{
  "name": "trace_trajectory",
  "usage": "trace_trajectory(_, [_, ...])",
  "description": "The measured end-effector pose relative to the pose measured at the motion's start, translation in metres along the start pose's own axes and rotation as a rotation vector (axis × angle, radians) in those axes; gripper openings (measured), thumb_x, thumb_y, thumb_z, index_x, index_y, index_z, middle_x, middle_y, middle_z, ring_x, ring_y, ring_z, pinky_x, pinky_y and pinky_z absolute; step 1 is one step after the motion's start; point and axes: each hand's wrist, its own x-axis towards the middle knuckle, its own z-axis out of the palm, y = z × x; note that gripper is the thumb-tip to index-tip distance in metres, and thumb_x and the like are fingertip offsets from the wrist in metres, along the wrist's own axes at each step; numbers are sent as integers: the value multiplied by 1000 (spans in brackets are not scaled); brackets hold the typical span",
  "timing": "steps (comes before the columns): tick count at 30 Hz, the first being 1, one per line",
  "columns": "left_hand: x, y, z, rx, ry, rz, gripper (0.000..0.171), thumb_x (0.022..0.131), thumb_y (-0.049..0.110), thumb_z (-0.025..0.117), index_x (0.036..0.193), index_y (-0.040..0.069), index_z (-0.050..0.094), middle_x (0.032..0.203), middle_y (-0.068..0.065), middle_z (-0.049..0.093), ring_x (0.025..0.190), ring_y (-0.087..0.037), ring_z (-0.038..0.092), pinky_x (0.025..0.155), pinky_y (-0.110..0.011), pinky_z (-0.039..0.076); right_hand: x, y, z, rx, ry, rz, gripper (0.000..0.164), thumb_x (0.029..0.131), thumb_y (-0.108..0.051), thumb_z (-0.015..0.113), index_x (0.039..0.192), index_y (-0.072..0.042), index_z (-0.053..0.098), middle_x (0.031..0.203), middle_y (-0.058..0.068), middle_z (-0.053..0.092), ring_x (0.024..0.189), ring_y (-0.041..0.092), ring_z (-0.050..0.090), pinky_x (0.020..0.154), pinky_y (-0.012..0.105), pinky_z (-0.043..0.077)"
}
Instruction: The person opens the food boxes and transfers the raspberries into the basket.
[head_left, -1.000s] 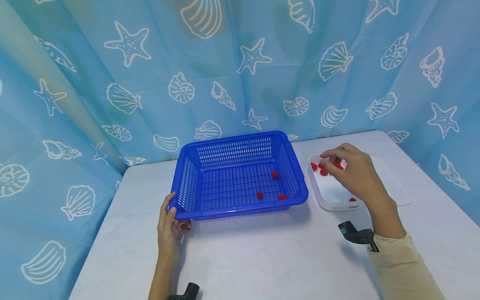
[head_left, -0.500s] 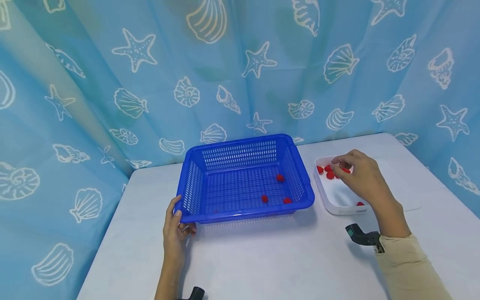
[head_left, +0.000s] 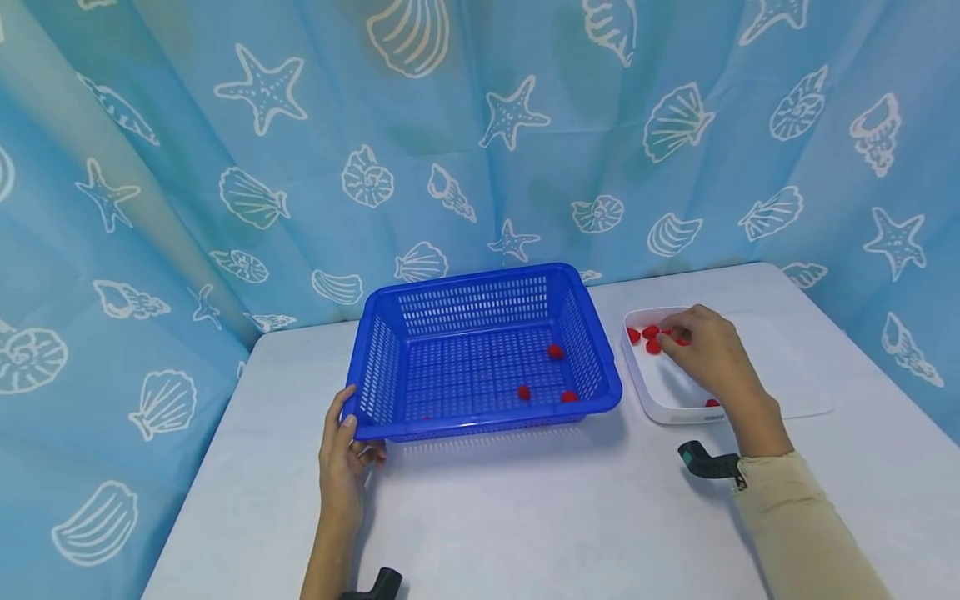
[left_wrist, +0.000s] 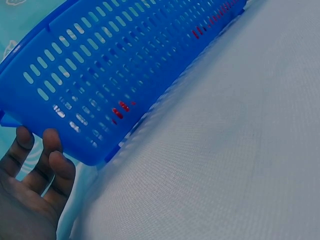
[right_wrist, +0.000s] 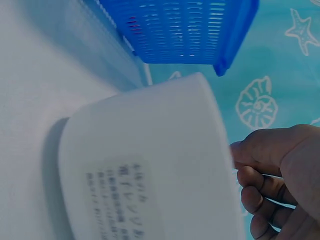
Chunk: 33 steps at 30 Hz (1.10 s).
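My left hand grips the near left corner of a blue plastic basket. In the left wrist view several fingertips lie along that corner's underside. Several small red berry-like pieces are spread over the basket floor. To its right, my right hand reaches into a white plastic container, thumb and forefinger pinching at a red piece. More red pieces cluster at the container's far end, and a single one lies near its front edge. The container wall hides part of the right fingertips in the right wrist view.
A flat translucent lid-like sheet lies right of the container. White cloth covers the table. Behind and at the sides hangs a blue curtain with white shell prints.
My right hand has lowered into the container, its thumb and forefinger closing at the red pieces. The left hand keeps its hold on the basket. The head view shifted slightly.
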Motion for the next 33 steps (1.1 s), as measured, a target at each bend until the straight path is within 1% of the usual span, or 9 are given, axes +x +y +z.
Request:
trace_trajectory(4, [0,-2,-1,-2,5,-3,50,103,44,42,151,34,38,134,-9,50,83,-23,60,66,-28,51,3,2,6,-7,-25,15,31,91,-9,70,118,6,66,106,22,56,95,38,53,84,54,51])
trace_trajectory(7, [0,-2,-1,0,5,-5,50,103,44,42,151,34,38,134,-8,50,83,-24,60,66,-28,51,5,4,10,-19,-45,33,31,92,-9,69,118,7,65,110,24,55,97,39,52,86,55,51])
trace_trajectory(10, [0,-3,-1,0,6,-5,50,103,44,41,151,34,38,134,-9,50,83,-24,60,65,-28,51,7,7,14,-34,-58,50,33,91,-8,69,119,8,64,114,27,53,101,41,52,89,57,50])
trace_trajectory(16, [0,-3,-1,2,7,-2,50,103,44,41,151,33,38,133,-10,51,82,-25,60,65,-27,51,9,10,18,-59,-57,53,38,91,-8,70,123,10,62,120,29,52,108,45,51,93,60,47])
trace_trajectory(25, [0,-2,-1,11,8,1,50,102,45,41,151,34,38,134,-9,50,85,-28,60,65,-28,52,12,12,23,-87,-83,90,47,91,-10,71,132,10,57,133,32,46,119,52,44,98,63,42])
trace_trajectory(28, [0,-2,-1,13,7,2,50,102,45,41,151,34,38,134,-8,51,85,-28,60,66,-28,52,13,13,25,-83,-82,96,48,90,-10,72,132,9,57,134,32,45,119,52,43,97,63,42])
trace_trajectory(33, [0,-2,-1,10,4,4,50,103,45,41,151,34,38,133,-9,51,84,-29,60,65,-28,51,12,15,28,-108,-74,81,50,89,-8,73,133,8,57,131,32,47,117,51,45,97,62,43])
